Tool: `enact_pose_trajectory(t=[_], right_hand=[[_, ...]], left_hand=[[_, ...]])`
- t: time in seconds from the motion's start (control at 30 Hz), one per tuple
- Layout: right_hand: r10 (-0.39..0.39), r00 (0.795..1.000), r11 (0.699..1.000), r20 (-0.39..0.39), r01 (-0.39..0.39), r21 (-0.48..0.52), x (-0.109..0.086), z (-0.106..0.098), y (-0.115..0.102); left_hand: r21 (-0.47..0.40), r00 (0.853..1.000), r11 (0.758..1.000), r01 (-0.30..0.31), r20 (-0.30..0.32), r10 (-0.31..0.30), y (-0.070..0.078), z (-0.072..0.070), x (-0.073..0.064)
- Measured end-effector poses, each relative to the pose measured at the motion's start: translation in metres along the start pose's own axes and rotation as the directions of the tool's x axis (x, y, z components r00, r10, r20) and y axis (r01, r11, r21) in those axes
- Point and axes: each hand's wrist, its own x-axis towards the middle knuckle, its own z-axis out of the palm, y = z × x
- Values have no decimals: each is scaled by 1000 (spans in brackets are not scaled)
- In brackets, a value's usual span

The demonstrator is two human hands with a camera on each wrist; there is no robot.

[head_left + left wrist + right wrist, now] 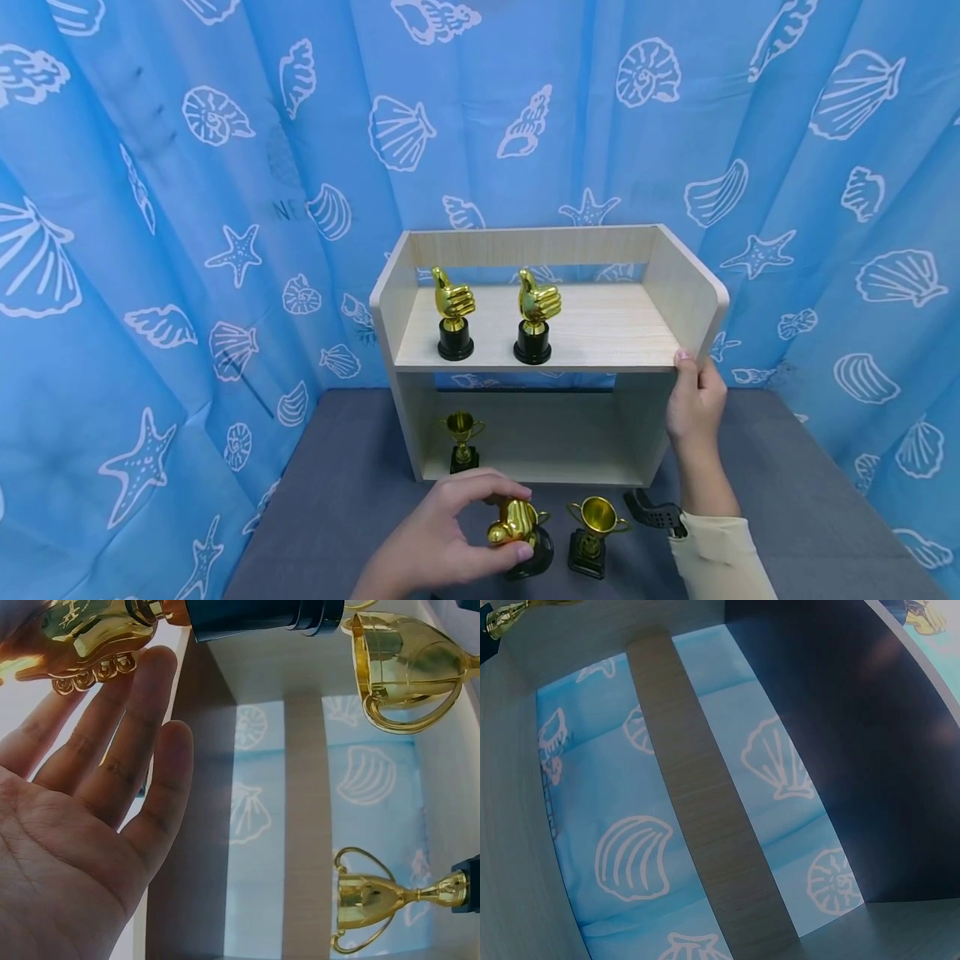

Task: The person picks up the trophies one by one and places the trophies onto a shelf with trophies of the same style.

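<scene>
1. Head view, nearest: the left hand (431, 537) pinches the thumbs-up trophy (513, 523) between thumb and fingers, in front of the shelf unit (690, 292). That gap, trophy this side of the shelf, is the key relation; the left hand is the nearer one.
2. Its long axis looks near upright, base down; the left wrist view shows it roughly parallel to the cups.
3. Just right of it on the grey table (315, 500) stands a cup trophy (592, 525). Another, the half-hidden cup (409, 667), seems to stand behind the held piece, likely in the way.
4. Farther right, the right hand (693, 407) grips the shelf's side, thumb on the middle board.
5. Lower compartment, left: a small cup (463, 427).
6. Upper level: two upright thumbs-up figures (453, 300), (537, 302).
7. Farthest: the shell-patterned curtain (480, 183).
</scene>
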Motion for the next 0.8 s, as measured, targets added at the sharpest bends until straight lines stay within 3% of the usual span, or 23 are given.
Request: enact_pose_trajectory(t=[0.23,0.53,0.8], right_hand=[[-13,1000,1000,0,13,5,0,0,1],[-17,1000,1000,-8,17,0,-1,0,-1],[-10,1000,1000,-10,10,-7,0,0,0]], left_hand=[[-12,999,999,39,5,-39,3,-1,2],[-41,1000,999,3,3,-3,5,0,5],[-48,1000,999,24,0,-24,6,2,6]])
